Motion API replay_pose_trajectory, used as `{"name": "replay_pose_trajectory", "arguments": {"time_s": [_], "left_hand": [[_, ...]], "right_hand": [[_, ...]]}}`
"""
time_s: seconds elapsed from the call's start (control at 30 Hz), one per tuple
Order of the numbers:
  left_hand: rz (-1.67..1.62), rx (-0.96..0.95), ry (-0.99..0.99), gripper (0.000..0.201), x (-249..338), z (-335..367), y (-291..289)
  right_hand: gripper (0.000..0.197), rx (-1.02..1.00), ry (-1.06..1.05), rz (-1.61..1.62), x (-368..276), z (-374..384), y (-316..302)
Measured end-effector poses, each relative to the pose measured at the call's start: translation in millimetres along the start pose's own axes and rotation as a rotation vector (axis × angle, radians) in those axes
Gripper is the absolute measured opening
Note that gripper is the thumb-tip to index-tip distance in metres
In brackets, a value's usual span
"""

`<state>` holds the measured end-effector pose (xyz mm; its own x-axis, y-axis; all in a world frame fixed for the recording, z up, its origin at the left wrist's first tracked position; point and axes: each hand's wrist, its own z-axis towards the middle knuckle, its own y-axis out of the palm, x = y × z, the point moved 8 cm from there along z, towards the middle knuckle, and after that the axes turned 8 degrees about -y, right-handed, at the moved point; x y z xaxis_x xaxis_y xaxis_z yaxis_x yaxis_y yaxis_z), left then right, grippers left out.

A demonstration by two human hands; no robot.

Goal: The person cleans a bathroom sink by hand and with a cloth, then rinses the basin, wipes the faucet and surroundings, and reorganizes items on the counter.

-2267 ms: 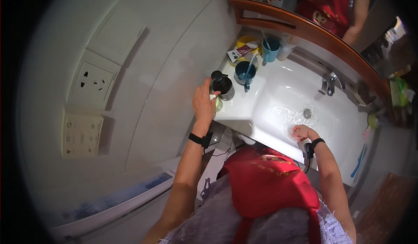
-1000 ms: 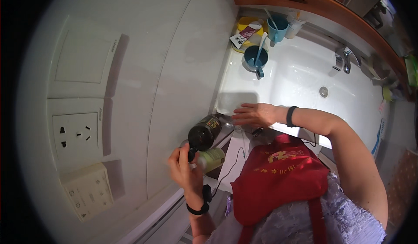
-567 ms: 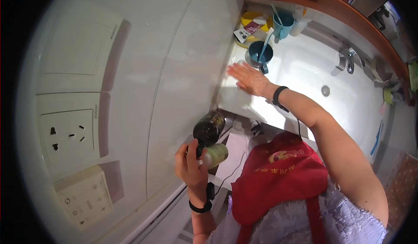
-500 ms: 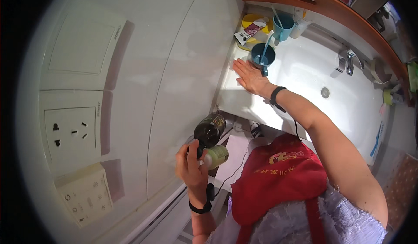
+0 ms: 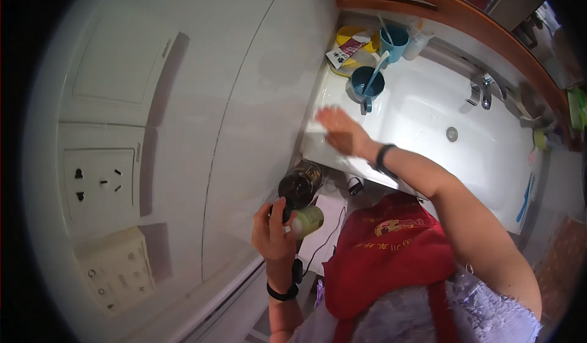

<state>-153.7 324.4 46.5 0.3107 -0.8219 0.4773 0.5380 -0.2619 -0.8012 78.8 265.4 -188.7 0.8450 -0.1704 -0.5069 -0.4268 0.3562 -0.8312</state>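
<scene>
White counter beside a pale wall lies under the open, empty right hand; left hand grips two bottles.

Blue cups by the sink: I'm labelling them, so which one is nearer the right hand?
The front cup, with its handle pointing toward the person; the other cup stands farther back, closer to the wooden mirror frame.

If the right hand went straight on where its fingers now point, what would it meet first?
Probably the smooth pale wall beside the white sink counter, though the height of the right hand is unclear.
</scene>
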Motion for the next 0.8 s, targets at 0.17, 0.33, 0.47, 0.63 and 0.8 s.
{"name": "replay_pose_trajectory", "arguments": {"time_s": [0.17, 0.33, 0.47, 0.63, 0.8], "left_hand": [[0.033, 0.03, 0.002, 0.051, -3, -8, -4], [-0.019, 0.04, -0.046, 0.05, -13, -19, -13], [-0.038, 0.064, -0.054, 0.049, -20, -28, -13], [-0.018, 0.055, -0.035, 0.048, -18, -21, -13], [-0.073, 0.0, -0.127, 0.057, -28, -24, -9]], "right_hand": [[0.057, 0.14, 0.198, -0.415, 20, 27, -16], [0.054, -0.102, -0.179, -0.16, -52, -33, 5], [0.052, -0.3, -0.431, -0.139, -70, -40, 2], [0.053, -0.354, -0.554, -0.218, -72, -18, 10], [0.054, -0.229, -0.182, -0.272, -39, -1, -1]]}}
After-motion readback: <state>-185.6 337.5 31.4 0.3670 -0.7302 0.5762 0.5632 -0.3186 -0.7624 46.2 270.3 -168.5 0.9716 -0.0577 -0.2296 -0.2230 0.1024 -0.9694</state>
